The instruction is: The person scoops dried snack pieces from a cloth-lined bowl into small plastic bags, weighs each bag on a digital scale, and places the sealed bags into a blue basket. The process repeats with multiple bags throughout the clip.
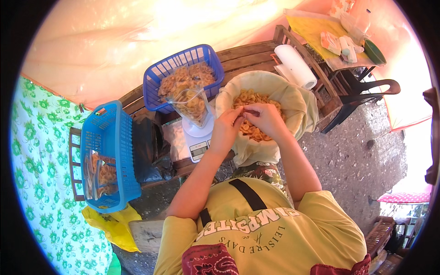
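Observation:
My left hand (229, 125) and my right hand (263, 118) meet fingertip to fingertip above a cloth-lined round container (288, 92) of thin dried chips (256, 132), which look like banana chips. Something small may be pinched between the fingers, but it is too small to tell. To the left of my hands, a clear zip bag (192, 105) partly filled with chips rests on a white digital kitchen scale (198, 132). Behind the bag stands a dark blue plastic basket (148, 87) holding more chips.
A light blue basket (129, 154) with filled clear bags (105, 175) is at the left, beside a black plastic bag (147, 147). A paper roll (295, 65) lies on the wooden bench (247, 55). At the right are a yellow-covered table (306, 31) and a dark plastic chair (367, 87).

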### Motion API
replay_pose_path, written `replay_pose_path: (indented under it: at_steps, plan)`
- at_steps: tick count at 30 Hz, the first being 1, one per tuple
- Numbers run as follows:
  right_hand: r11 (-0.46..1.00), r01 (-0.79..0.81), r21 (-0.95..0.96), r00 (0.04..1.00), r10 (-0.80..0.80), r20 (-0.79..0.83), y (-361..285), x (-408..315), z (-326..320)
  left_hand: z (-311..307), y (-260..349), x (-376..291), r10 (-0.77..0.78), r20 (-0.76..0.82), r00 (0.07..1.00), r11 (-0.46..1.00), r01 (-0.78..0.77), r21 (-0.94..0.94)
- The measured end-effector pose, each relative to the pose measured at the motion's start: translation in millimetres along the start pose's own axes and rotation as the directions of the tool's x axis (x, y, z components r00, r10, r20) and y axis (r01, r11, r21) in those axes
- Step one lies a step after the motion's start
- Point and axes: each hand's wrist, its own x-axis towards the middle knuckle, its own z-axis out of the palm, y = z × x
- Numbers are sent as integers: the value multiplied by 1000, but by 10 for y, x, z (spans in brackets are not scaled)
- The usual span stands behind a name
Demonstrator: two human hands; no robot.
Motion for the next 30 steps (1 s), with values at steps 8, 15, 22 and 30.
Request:
replay_pose_path:
  at_steps: [8,15,22,30]
  plan:
    - [991,15,-136,998,-22,-54,105,-58,137,124,-70,-80,-16,-7,1000,1000,16,1]
    - [979,46,-197,970,-90,-224,201,-86,98,189,-190,-60,-368,77,926,810,361,-463]
    - [1000,-17,19,990,20,-141,243,17,84,86,-189,-48,-404,73,912,734,370,-570]
    - [860,-138,-491,990,121,-67,487,465,-262,-65,-253,-169,-374,-85,924,847,303,-437]
